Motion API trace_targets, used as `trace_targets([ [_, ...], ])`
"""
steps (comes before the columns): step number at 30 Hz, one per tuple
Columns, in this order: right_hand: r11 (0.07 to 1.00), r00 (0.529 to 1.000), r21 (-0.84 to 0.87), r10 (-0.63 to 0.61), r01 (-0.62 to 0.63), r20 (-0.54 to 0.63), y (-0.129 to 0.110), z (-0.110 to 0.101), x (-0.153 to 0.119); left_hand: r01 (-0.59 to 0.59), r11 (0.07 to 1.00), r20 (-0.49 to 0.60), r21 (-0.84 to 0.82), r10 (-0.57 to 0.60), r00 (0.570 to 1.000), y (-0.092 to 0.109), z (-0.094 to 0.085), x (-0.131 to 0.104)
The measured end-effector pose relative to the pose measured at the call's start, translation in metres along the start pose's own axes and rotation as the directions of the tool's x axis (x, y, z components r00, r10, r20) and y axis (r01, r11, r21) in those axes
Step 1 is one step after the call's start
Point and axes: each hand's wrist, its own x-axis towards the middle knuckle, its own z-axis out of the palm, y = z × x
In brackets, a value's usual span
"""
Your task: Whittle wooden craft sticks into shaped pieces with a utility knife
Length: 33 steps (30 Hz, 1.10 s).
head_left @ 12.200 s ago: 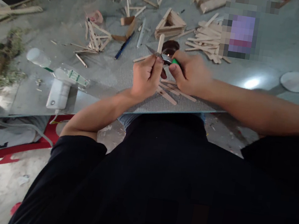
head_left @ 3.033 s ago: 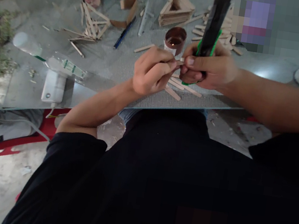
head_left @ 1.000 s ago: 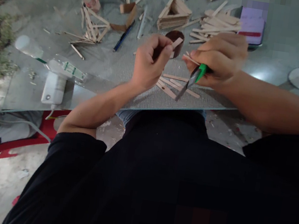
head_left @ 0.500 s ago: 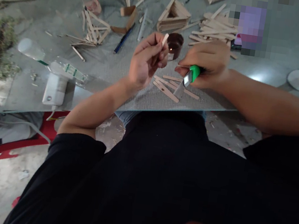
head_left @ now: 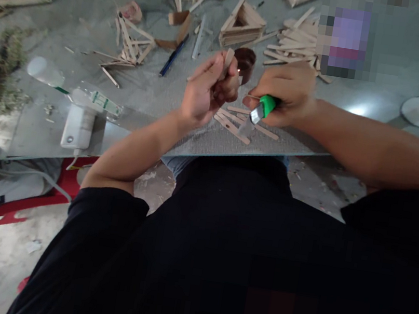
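Observation:
My left hand (head_left: 210,86) is closed around a wooden craft stick (head_left: 228,61), whose end sticks up past my fingers. Opposite it, my right hand (head_left: 288,90) grips a green utility knife (head_left: 267,106), its blade slanting down toward the table. A thin pale edge shows at my right fingertips, too small to name. Below both hands, several loose craft sticks (head_left: 233,128) lie on the table. Just behind my left hand stands a dark brown candle jar (head_left: 247,64) with a small flame, partly covered by the fingers.
Stacked sticks form a triangle (head_left: 240,25) behind the candle, with a pile of sticks (head_left: 292,46) to its right. A blue pen (head_left: 173,56), stick frames (head_left: 132,43), a plastic bottle (head_left: 44,72) and a white power bank (head_left: 78,127) lie left. The glass table edge (head_left: 249,153) runs near my body.
My left hand has turned, and the stick's end now sits nearer the candle. The knife has shifted slightly left with my right hand, its blade tilting further left.

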Motion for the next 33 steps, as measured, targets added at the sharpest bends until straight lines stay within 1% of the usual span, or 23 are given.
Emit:
trace_targets([
  [2, 1.0, 1.0, -0.009, -0.006, 0.006, -0.003, -0.001, -0.001, 0.001, -0.031, 0.998, 0.012, 0.047, 0.03, 0.999, -0.004, 0.001, -0.002],
  [6, 0.999, 0.999, -0.027, -0.032, 0.033, 0.034, -0.003, -0.001, 0.002, -0.024, 0.984, 0.011, 0.174, 0.023, 1.0, -0.008, 0.003, -0.008],
  [9, 1.0, 0.999, 0.003, -0.022, 0.022, 0.037, -0.002, -0.001, 0.003, -0.063, 0.975, 0.028, 0.215, 0.059, 0.998, -0.01, 0.002, -0.008],
  [12, 1.0, 0.999, 0.008, -0.001, 0.001, 0.052, -0.001, 0.0, 0.004, -0.08, 0.965, 0.031, 0.249, 0.075, 0.997, -0.016, -0.004, -0.003],
  [15, 0.999, 0.998, 0.016, 0.037, -0.037, 0.041, 0.0, 0.001, 0.004, -0.073, 0.942, -0.016, 0.326, 0.083, 0.996, -0.028, -0.012, 0.006],
  [18, 0.996, 0.996, 0.028, 0.09, -0.09, 0.01, 0.0, 0.001, 0.004, -0.031, 0.932, -0.1, 0.361, 0.072, 0.992, -0.043, -0.022, 0.015],
  [20, 0.996, 0.997, 0.035, 0.079, -0.079, -0.002, -0.001, 0.001, 0.003, 0.003, 0.926, -0.132, 0.377, 0.051, 0.99, -0.052, -0.028, 0.02],
  [22, 0.999, 0.999, 0.038, 0.04, -0.039, -0.014, -0.004, 0.0, 0.003, 0.019, 0.921, -0.119, 0.389, 0.03, 0.992, -0.057, -0.031, 0.023],
  [26, 1.0, 0.999, 0.022, 0.006, -0.006, -0.032, -0.008, -0.001, 0.003, 0.008, 0.916, -0.079, 0.4, 0.026, 0.996, -0.053, -0.03, 0.019],
  [31, 0.996, 0.997, 0.054, 0.075, -0.074, -0.025, -0.007, 0.0, 0.001, -0.002, 0.914, -0.059, 0.406, 0.028, 0.998, -0.046, -0.026, 0.013],
  [33, 0.995, 0.996, 0.057, 0.081, -0.08, -0.026, -0.007, 0.0, 0.001, 0.001, 0.909, -0.079, 0.417, 0.035, 0.996, -0.047, -0.025, 0.012],
])
